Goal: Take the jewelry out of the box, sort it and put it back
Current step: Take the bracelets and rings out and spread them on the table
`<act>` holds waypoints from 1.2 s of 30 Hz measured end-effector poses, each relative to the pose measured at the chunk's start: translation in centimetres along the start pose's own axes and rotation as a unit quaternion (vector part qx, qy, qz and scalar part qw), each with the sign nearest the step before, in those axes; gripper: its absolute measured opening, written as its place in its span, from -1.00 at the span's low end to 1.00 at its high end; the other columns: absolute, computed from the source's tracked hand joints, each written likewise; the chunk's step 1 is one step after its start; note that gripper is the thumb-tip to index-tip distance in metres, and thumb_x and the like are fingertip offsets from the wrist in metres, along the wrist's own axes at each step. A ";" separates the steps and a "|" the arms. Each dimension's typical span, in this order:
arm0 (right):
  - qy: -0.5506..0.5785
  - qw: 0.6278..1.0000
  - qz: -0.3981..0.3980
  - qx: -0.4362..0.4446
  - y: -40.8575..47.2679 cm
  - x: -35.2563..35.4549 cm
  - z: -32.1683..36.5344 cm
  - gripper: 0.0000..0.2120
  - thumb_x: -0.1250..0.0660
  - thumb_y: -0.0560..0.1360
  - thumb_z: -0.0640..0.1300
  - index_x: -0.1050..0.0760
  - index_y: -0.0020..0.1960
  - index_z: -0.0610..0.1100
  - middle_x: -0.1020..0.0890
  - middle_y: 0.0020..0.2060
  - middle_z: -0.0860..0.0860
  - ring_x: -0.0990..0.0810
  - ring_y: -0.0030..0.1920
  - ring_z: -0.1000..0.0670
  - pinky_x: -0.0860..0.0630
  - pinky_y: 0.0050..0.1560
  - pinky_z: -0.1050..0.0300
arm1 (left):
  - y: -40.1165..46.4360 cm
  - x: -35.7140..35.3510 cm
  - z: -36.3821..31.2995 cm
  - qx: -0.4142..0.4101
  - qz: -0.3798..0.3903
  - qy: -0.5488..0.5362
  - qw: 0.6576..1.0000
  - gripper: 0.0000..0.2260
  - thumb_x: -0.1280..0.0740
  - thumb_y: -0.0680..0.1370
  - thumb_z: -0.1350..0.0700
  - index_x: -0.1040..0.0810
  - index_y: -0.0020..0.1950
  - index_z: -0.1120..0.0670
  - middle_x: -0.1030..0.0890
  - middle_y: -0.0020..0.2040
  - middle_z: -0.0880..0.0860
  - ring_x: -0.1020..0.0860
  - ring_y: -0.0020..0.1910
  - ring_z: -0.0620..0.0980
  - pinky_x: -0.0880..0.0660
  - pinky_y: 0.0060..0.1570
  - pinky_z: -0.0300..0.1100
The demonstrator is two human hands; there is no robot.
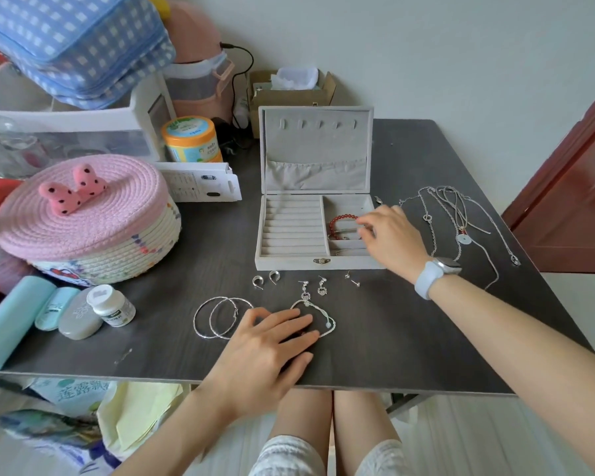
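Right hand [390, 240] fingers pinch a thin silver piece in the grey jewelry box [318, 262], beside a red bead bracelet [339, 223]. Left hand [265, 341] lies flat on the counter [409, 338] (earrings, hoops [217, 317] and necklaces [461, 221] already out); emptying looks nearly finished.

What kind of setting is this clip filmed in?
Most likely a room at home: a small dark table against a plain wall, crowded with household things such as a pink-lidded woven basket and an open jewelry box, with a reddish wooden door beside it.
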State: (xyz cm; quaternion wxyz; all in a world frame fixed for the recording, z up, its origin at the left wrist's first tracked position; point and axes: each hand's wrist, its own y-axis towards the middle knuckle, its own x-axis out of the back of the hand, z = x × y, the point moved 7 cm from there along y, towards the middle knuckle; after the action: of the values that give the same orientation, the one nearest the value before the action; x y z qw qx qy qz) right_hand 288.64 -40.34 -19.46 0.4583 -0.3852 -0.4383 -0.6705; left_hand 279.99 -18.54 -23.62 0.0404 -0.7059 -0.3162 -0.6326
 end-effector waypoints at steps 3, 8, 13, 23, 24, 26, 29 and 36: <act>-0.032 0.998 -0.005 -0.053 1.8 0.1 -0.7 -0.76 -0.22 0.53 -0.11 -0.53 0.11 -0.20 -0.53 0.08 -0.17 -0.36 0.19 -0.18 -0.40 0.04 -0.02 | -0.3 0.4 0.3 0.012 -0.011 -0.003 1.000 -0.75 -0.22 0.52 0.00 -0.62 0.09 -0.01 -0.61 0.15 -0.07 -0.55 0.16 -0.07 -0.33 0.08 -0.10; -0.107 0.991 0.029 -0.071 3.2 -0.9 -0.6 -0.75 -0.23 0.52 -0.13 -0.50 0.11 -0.25 -0.50 0.11 -0.20 -0.38 0.19 -0.20 -0.40 0.05 -0.04 | -0.4 0.5 0.8 0.035 -0.028 -0.019 0.999 -0.77 -0.23 0.51 0.00 -0.63 0.06 -0.01 -0.62 0.13 -0.07 -0.55 0.15 -0.06 -0.33 0.13 -0.08; -0.042 0.998 -0.022 -0.048 3.2 -0.2 -0.1 -0.80 -0.19 0.53 -0.18 -0.48 0.05 -0.27 -0.53 0.05 -0.19 -0.42 0.14 -0.19 -0.41 0.00 -0.03 | -0.1 0.8 1.1 0.061 -0.054 -0.032 0.996 -0.74 -0.23 0.52 0.00 -0.61 0.11 0.02 -0.60 0.16 -0.07 -0.51 0.20 -0.06 -0.33 0.17 -0.07; 0.255 0.965 -0.051 0.038 -3.9 6.1 2.2 -0.90 -0.28 0.49 -0.28 -0.53 -0.08 -0.12 -0.57 -0.23 0.09 -0.53 -0.18 0.03 -0.42 -0.12 0.25 | 1.7 0.8 0.9 0.164 -0.125 -0.032 0.978 -0.68 -0.17 0.49 0.01 -0.58 0.15 0.06 -0.59 0.18 0.00 -0.44 0.22 -0.03 -0.28 0.17 -0.14; 0.286 0.958 -0.010 0.032 -4.8 5.8 2.4 -0.85 -0.29 0.48 -0.28 -0.53 -0.13 -0.04 -0.57 -0.25 0.11 -0.53 -0.20 0.05 -0.42 -0.14 0.29 | 1.9 0.5 0.2 0.152 -0.120 -0.035 0.980 -0.68 -0.18 0.49 0.02 -0.57 0.16 0.06 -0.58 0.18 0.00 -0.44 0.22 -0.04 -0.29 0.17 -0.13; 0.323 0.943 0.077 0.020 -6.7 4.5 2.5 -0.77 -0.29 0.49 -0.27 -0.51 -0.17 0.07 -0.59 -0.27 0.09 -0.54 -0.26 0.14 -0.43 -0.22 0.35 | 2.0 -0.2 -1.0 0.132 -0.110 -0.039 0.984 -0.68 -0.19 0.49 0.02 -0.56 0.18 0.05 -0.57 0.20 -0.01 -0.44 0.22 -0.04 -0.29 0.17 -0.11; 0.309 0.935 0.172 0.015 -9.7 1.3 2.3 -0.78 -0.29 0.49 -0.26 -0.53 -0.17 0.06 -0.59 -0.31 0.13 -0.53 -0.32 0.26 -0.40 -0.22 0.45 | 1.6 -0.7 -1.6 0.138 -0.109 -0.048 0.983 -0.67 -0.19 0.48 0.02 -0.52 0.21 0.05 -0.56 0.21 -0.02 -0.46 0.20 -0.03 -0.30 0.16 -0.09; 0.193 0.975 0.108 0.029 -10.3 -1.2 1.3 -0.90 -0.33 0.48 -0.16 -0.62 -0.06 -0.10 -0.50 -0.20 0.10 -0.46 -0.28 0.16 -0.38 -0.11 0.32 | 1.6 -0.7 -3.4 0.031 -0.081 -0.033 0.996 -0.68 -0.26 0.46 -0.01 -0.56 0.19 0.00 -0.55 0.23 -0.08 -0.43 0.24 -0.04 -0.28 0.21 0.02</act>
State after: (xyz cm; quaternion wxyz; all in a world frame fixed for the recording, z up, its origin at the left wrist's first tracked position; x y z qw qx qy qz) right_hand 279.28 -36.79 -22.60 0.6149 -0.2808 -0.3165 -0.6655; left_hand 277.81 -21.69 -23.06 0.0009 -0.6969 -0.3931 -0.5999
